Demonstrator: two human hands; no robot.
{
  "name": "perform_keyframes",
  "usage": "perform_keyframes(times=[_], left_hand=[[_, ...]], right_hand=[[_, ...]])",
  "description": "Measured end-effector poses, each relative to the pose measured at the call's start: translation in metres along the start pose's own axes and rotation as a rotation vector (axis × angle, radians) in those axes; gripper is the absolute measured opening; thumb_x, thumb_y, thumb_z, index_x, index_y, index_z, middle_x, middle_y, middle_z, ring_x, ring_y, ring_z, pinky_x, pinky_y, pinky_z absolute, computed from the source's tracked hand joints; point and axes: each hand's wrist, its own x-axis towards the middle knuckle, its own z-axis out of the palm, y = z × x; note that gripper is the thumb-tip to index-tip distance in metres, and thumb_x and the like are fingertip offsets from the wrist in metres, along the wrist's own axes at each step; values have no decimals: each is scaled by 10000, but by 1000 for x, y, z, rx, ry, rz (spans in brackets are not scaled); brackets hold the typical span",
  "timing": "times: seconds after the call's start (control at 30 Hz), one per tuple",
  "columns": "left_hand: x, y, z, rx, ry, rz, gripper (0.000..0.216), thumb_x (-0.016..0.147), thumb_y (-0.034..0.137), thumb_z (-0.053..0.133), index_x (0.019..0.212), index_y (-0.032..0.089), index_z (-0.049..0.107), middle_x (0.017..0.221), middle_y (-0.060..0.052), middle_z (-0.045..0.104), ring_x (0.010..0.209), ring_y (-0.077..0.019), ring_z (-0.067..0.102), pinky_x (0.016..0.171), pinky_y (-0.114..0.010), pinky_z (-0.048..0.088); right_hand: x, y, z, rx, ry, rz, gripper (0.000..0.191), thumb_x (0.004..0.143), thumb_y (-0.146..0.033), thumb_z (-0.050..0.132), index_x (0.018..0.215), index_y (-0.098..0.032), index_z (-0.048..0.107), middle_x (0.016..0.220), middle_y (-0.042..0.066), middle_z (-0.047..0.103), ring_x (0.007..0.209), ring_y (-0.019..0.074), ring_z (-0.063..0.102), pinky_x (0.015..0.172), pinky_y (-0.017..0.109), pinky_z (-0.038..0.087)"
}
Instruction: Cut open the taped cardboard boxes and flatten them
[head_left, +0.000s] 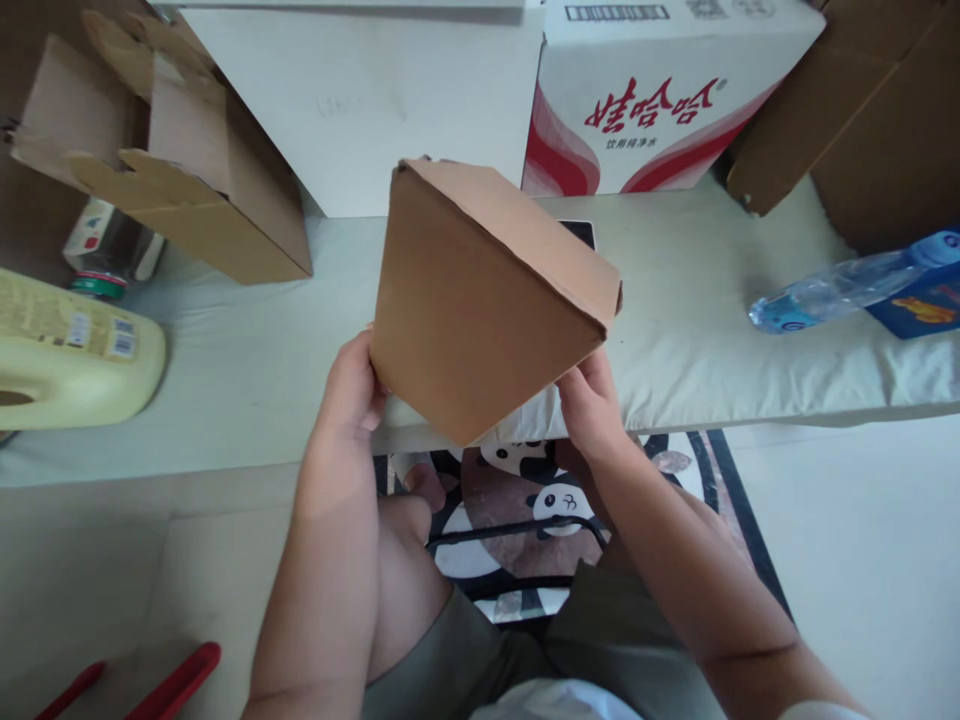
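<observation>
A: Where is the box [480, 320]?
B: Tilted above the mat [247, 360] edge. The left hand [349, 385] grips its 8 o'clock corner, the right hand [589, 400] its 4 o'clock corner.
A: Advice?
B: Both should press evenly, so the box does not slip.

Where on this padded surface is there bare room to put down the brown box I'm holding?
Bare cover lies between the yellow jug and the brown box, and again between the box and the water bottle. The back edge is crowded with cartons.
</observation>
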Motion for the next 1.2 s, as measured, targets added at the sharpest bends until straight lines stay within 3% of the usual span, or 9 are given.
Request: perform_keyframes(times=[0.53,0.9,1.2], left_hand=[[-1,1,0,30,2,-18,147,761,292,668,730,168,597,610,22,562,500,-100,492,490,-239,332],[-3,2,2,33,-5,-12,141,730,299,648,723,166,603,579,27,545,508,-94,461,487,-229,325],[-3,2,2,61,35,-26,172,733,322,661,690,178,578,555,37,517,462,-90,438,475,-230,291]], right_hand=[[-1,1,-2,-6,-17,-9,254,933,-508,668,985,-289,549,930,9,593,1049,199,600,904,354,547],[-1,1,-3,10,-23,15,245,929,-487,679,1060,-303,584,884,2,591,970,187,624,837,337,569],[-1,1,-2,-7,-46,26,212,933,-458,638,1001,-291,527,956,6,590,948,175,591,775,306,534]])
